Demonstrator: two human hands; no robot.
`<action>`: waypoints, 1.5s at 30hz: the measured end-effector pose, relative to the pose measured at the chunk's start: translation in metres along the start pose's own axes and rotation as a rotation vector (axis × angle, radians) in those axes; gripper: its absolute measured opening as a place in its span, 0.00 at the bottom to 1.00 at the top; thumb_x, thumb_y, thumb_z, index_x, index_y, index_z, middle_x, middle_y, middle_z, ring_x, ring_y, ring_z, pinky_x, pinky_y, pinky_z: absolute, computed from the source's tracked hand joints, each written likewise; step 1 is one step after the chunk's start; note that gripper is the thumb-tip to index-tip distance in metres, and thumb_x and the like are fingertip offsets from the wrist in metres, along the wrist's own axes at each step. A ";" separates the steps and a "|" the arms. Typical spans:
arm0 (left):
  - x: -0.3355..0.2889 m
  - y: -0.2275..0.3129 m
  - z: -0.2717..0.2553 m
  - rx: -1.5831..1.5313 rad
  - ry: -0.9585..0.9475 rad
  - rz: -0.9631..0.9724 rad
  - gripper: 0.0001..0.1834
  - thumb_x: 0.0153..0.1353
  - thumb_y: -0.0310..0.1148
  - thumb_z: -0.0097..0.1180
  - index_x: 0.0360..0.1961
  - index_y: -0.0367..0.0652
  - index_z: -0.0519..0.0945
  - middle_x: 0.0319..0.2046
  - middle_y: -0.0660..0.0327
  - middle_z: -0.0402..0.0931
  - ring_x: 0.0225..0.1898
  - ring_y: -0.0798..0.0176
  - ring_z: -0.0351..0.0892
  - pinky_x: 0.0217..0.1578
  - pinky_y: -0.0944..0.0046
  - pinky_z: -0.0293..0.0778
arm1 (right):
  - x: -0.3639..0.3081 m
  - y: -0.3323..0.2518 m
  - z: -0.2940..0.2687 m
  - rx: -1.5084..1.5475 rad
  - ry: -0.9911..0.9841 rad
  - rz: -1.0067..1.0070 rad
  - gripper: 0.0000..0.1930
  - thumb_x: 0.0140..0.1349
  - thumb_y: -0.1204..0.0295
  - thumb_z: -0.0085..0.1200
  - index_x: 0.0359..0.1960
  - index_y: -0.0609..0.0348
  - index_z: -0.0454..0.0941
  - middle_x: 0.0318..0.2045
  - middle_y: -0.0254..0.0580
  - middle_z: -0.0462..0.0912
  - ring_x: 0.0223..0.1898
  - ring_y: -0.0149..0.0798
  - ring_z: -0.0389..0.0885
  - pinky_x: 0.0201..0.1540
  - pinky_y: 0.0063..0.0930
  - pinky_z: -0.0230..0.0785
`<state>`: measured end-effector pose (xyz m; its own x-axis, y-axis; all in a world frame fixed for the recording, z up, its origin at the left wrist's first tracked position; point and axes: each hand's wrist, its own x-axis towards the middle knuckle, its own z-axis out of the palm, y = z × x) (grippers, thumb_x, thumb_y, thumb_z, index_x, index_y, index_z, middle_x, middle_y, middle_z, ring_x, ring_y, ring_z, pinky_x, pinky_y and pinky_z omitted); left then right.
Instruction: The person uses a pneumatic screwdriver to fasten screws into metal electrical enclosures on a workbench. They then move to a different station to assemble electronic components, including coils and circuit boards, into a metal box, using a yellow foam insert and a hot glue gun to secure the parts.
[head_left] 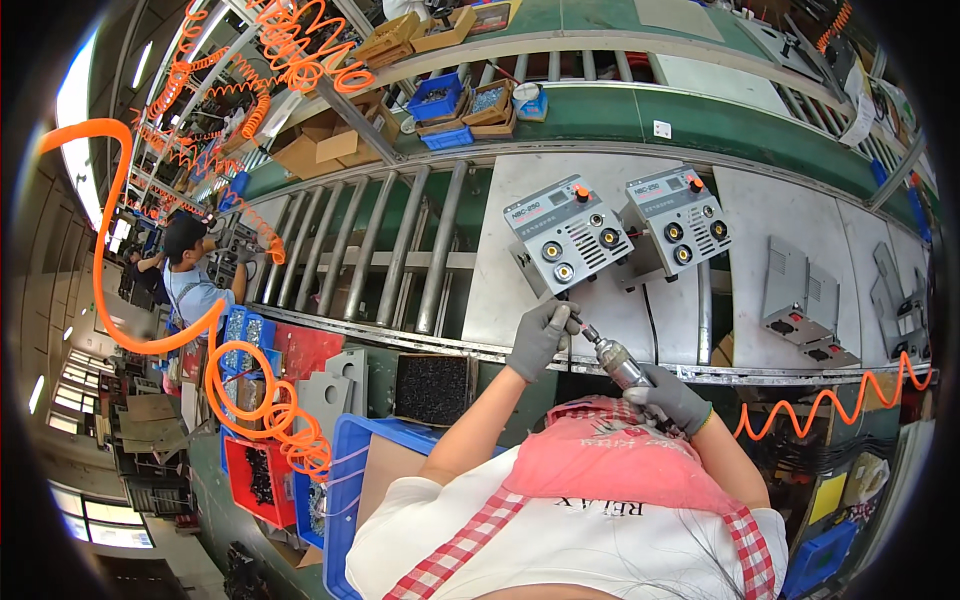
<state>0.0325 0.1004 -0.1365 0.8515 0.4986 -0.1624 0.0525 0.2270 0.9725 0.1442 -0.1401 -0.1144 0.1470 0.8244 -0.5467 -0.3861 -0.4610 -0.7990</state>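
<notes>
In a grey work glove, my right hand (676,399) is wrapped round the rear of a metal-bodied air screwdriver (621,364), whose bit points up and to the left. My left hand (541,341), gloved alike, is closed in a pinch just by the bit's tip; whatever sits between its fingertips is too small to make out. Directly beyond that hand stands a grey welding machine (567,232) with an orange knob and round sockets on its front panel. A second such machine (680,222) stands to its right. Both rest on a pale board (495,300) over the roller line.
Bare rollers (400,245) run off to the left. Partly built grey housings (803,300) lie at the right. Coiled orange air hoses (265,400) hang at the left. A blue bin (345,480), a red bin (262,480) and a black parts tray (435,388) stand nearby. Another person (190,270) works at the far left.
</notes>
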 end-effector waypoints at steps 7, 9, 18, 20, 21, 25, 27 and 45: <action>0.006 0.008 -0.003 0.033 -0.027 -0.029 0.21 0.67 0.47 0.50 0.35 0.35 0.78 0.18 0.67 0.71 0.15 0.78 0.61 0.16 0.77 0.56 | -0.002 -0.006 -0.002 -0.021 -0.001 -0.036 0.29 0.52 0.59 0.63 0.51 0.62 0.68 0.26 0.33 0.74 0.21 0.23 0.71 0.22 0.18 0.65; 0.008 0.008 -0.006 0.025 -0.030 -0.039 0.23 0.67 0.48 0.51 0.32 0.35 0.78 0.18 0.66 0.71 0.15 0.78 0.61 0.16 0.77 0.57 | -0.003 -0.012 0.000 -0.024 -0.013 -0.041 0.29 0.52 0.59 0.63 0.51 0.62 0.68 0.27 0.33 0.74 0.22 0.23 0.71 0.23 0.18 0.65; -0.002 -0.003 0.032 -0.304 0.382 -0.038 0.18 0.70 0.44 0.46 0.36 0.38 0.75 0.15 0.69 0.62 0.13 0.78 0.55 0.13 0.75 0.51 | 0.004 -0.019 0.010 -0.025 0.013 -0.065 0.33 0.48 0.60 0.65 0.54 0.62 0.70 0.34 0.35 0.75 0.26 0.25 0.73 0.28 0.20 0.67; 0.000 -0.005 0.042 -0.189 0.456 0.060 0.18 0.70 0.44 0.45 0.36 0.38 0.76 0.15 0.71 0.61 0.13 0.78 0.55 0.13 0.76 0.51 | 0.009 -0.007 0.009 -0.105 0.072 -0.123 0.33 0.48 0.60 0.66 0.54 0.62 0.70 0.33 0.35 0.75 0.26 0.24 0.73 0.27 0.20 0.67; -0.003 -0.005 0.040 -0.147 0.421 0.063 0.18 0.69 0.45 0.47 0.35 0.40 0.78 0.15 0.71 0.67 0.14 0.79 0.60 0.14 0.77 0.55 | 0.008 -0.004 0.009 -0.120 0.091 -0.142 0.33 0.48 0.60 0.66 0.54 0.63 0.70 0.33 0.35 0.75 0.25 0.24 0.72 0.27 0.19 0.67; -0.004 -0.009 0.020 0.164 0.253 0.001 0.20 0.70 0.45 0.44 0.38 0.39 0.80 0.18 0.68 0.71 0.18 0.78 0.63 0.19 0.75 0.60 | 0.002 -0.004 0.009 -0.098 0.169 -0.082 0.27 0.51 0.58 0.64 0.49 0.61 0.72 0.27 0.33 0.75 0.18 0.22 0.70 0.19 0.19 0.63; 0.001 -0.027 0.003 0.248 0.349 0.052 0.21 0.71 0.44 0.42 0.40 0.38 0.79 0.19 0.67 0.72 0.20 0.77 0.65 0.23 0.74 0.64 | 0.002 -0.010 0.009 -0.106 0.207 -0.053 0.25 0.52 0.57 0.63 0.46 0.61 0.72 0.25 0.33 0.74 0.16 0.22 0.69 0.18 0.19 0.63; 0.094 -0.075 -0.017 -0.014 0.350 0.387 0.25 0.71 0.48 0.37 0.43 0.37 0.76 0.35 0.62 0.77 0.37 0.69 0.74 0.39 0.65 0.71 | 0.020 -0.014 0.023 -0.144 0.248 -0.025 0.21 0.58 0.59 0.60 0.48 0.58 0.71 0.20 0.30 0.73 0.16 0.22 0.68 0.18 0.19 0.61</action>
<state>0.1000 0.1450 -0.2274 0.5820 0.7974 0.1597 -0.2404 -0.0190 0.9705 0.1319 -0.1096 -0.1088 0.3802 0.7386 -0.5568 -0.2489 -0.4981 -0.8307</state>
